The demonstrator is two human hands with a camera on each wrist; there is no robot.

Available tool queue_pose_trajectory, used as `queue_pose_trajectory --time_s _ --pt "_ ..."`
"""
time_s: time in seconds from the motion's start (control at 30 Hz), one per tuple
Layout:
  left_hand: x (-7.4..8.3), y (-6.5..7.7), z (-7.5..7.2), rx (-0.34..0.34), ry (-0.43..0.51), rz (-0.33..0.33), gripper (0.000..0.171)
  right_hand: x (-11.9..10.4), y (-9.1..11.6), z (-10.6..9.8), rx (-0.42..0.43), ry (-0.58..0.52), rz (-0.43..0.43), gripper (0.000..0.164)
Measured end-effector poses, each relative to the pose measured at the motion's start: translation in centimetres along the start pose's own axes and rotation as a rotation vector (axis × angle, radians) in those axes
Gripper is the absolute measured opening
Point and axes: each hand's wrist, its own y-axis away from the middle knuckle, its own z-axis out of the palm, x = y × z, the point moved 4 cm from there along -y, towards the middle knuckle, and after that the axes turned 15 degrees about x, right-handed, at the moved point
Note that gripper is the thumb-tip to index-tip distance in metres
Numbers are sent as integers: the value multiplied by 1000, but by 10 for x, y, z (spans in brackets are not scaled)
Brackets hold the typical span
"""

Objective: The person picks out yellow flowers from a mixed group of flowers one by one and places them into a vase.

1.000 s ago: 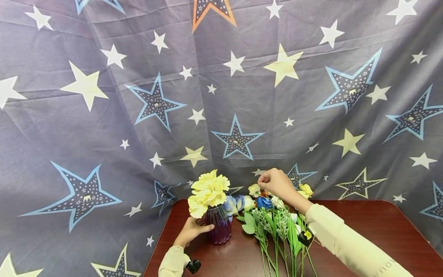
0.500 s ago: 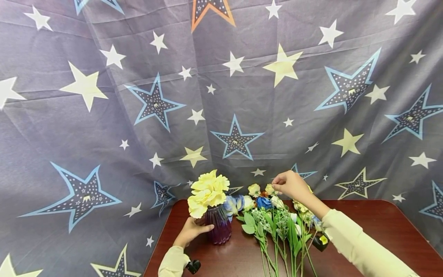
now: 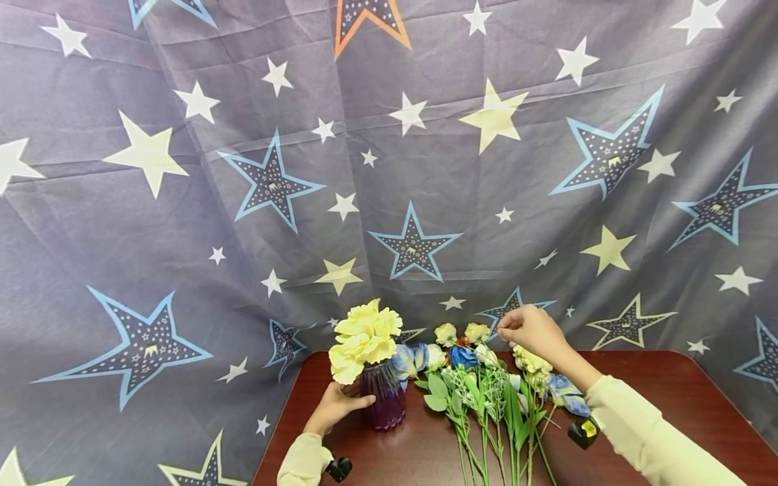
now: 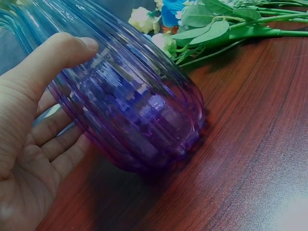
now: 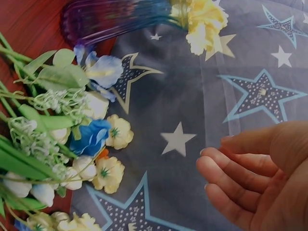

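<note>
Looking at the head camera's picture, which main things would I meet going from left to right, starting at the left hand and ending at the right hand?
Left hand → purple vase → pale blue flower → deep blue flower → right hand.

Bright head view, dimmer wrist views

The backdrop is lit fairly evenly; in the left wrist view, the tabletop is whitened by glare at lower right and darkened by shadow below the vase.
</note>
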Motion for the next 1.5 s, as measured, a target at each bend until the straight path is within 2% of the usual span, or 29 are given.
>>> queue_pose_trajectory --time_s 0.23,0.47,0.7,0.83,1.1,1.27,1.5 --pt "-3 -2 0 8 -9 22 79 14 4 -2 0 81 17 6" --pt "1 -2 -2 4 15 1 78 27 11 0 -10 150 51 7" --pt "1 -4 -2 0 1 9 80 44 24 8 -14 272 143 6" --pt "0 -5 -2 4 7 0 79 55 34 14 -23 302 186 11" --pt "-2 -5 -2 4 -17 2 80 78 50 27 -47 284 253 29" --pt "-3 -5 -2 11 -3 -4 78 90 62 35 -63 268 302 22" --pt "-4 -3 -1 3 -15 -3 79 106 78 46 -98 177 307 18"
